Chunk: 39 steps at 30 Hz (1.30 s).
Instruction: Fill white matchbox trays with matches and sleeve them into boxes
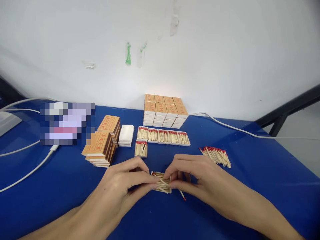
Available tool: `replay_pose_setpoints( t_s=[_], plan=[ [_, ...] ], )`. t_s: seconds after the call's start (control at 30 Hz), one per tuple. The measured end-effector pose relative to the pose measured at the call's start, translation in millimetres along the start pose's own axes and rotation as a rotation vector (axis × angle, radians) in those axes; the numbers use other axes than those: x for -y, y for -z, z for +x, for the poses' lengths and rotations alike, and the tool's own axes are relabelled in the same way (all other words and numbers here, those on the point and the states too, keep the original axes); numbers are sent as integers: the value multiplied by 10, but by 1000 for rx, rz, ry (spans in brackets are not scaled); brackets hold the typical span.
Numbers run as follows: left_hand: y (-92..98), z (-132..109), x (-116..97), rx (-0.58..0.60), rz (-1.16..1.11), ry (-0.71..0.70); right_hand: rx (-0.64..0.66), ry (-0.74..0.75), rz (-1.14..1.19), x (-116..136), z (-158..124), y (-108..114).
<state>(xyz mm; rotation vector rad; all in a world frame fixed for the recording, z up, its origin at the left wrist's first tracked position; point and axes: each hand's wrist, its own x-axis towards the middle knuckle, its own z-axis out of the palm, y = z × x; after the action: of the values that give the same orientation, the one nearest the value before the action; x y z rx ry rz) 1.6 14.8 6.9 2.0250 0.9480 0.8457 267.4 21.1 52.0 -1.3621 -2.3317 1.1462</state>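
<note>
A small white matchbox tray (170, 190) lies on the table between my hands, with a jumble of matches (162, 187) in it. My left hand (127, 180) is closed at the tray's left side, its thumb and fingertips over the matches. From the right, my right hand (193, 171) has its index finger and thumb pinched at the matches by the tray's right end. Its other fingers are curled and partly hidden. A single red-tipped match (183, 196) pokes out below the right hand.
Beyond my hands, several filled trays (163, 136) form a row, with one filled tray (141, 148) nearer. Matchboxes (165, 111) are stacked by the wall. Orange covers (100, 143) and white trays (126, 134) stand left; loose matches (217, 155) lie right. Cables (232, 130) cross the blue table.
</note>
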Motion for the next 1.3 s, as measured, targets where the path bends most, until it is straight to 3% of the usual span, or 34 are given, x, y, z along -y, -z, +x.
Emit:
replay_pose_setpoints(
  t_s=[0.2, 0.4, 0.63, 0.97, 1.17, 1.3],
  plan=[
    [6, -18, -17, -65, 80, -15, -7, -11, 44, 30, 19, 31],
    [8, -24, 36, 46, 107, -15, -18, 11, 42, 49, 57, -12],
    [16, -39, 70, -9, 119, 25, -48, 25, -7, 121, 62, -63],
    [47, -4, 23, -34, 77, -39, -67, 60, -15, 25, 86, -97],
    [47, -12, 59, -40, 38, -44, -78, 20, -54, 68, 50, -54],
    [23, 11, 46, -67, 22, -11, -158, -101, -148, 65, -7, 16]
  ],
)
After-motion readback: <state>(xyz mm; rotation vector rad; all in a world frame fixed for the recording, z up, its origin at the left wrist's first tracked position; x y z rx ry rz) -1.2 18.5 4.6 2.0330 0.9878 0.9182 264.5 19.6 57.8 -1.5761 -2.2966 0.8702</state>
